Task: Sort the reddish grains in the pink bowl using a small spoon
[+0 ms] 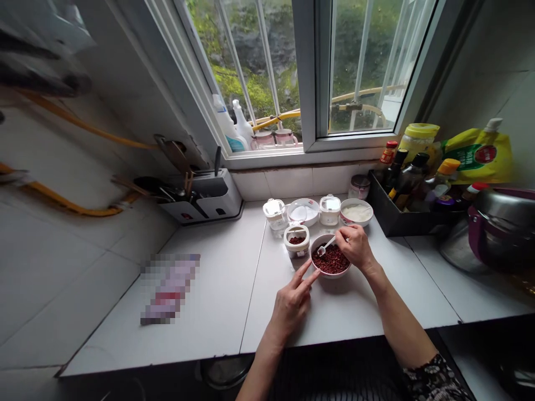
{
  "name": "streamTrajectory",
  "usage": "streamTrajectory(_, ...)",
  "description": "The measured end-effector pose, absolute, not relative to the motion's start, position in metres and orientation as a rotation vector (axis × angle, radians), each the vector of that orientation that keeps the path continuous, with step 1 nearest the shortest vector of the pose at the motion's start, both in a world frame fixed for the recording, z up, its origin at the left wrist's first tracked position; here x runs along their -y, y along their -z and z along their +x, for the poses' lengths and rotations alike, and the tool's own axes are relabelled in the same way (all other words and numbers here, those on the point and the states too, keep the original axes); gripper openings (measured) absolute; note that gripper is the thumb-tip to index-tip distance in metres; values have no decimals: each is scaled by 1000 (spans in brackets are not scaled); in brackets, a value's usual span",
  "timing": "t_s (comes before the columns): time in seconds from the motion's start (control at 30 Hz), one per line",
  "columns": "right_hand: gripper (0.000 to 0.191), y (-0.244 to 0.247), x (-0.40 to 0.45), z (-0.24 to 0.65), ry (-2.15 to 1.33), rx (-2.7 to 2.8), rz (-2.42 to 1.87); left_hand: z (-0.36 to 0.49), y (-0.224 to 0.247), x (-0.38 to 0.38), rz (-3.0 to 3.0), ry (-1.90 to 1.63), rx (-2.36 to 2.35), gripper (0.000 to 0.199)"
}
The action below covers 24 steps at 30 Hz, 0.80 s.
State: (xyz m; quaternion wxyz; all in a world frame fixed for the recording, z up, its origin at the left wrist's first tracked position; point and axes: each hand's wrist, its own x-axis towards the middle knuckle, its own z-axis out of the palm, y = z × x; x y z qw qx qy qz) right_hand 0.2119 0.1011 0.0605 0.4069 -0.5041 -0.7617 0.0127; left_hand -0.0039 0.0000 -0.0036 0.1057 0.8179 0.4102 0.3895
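- Right hand [354, 246]: I found its fingers clamped on a white spoon [321, 251] at one o'clock of the bowl [331, 275], scoop end at dark red grains [335, 263].
- Left hand [294, 298]: I saw index and middle fingers slightly apart, touching the bowl at eight o'clock.
- White counter [217, 278]: it bore the bowl, with a jar [297, 252] at ten o'clock.
- Room: a barred window [308, 83] stood at twelve.
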Motion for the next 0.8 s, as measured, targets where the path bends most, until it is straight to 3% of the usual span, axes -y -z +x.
streamTrajectory(0.8, 36, -60, -103, 211, -63, 1895, -1263, -4, 4, 0, 2402, -1158, -1198, 70)
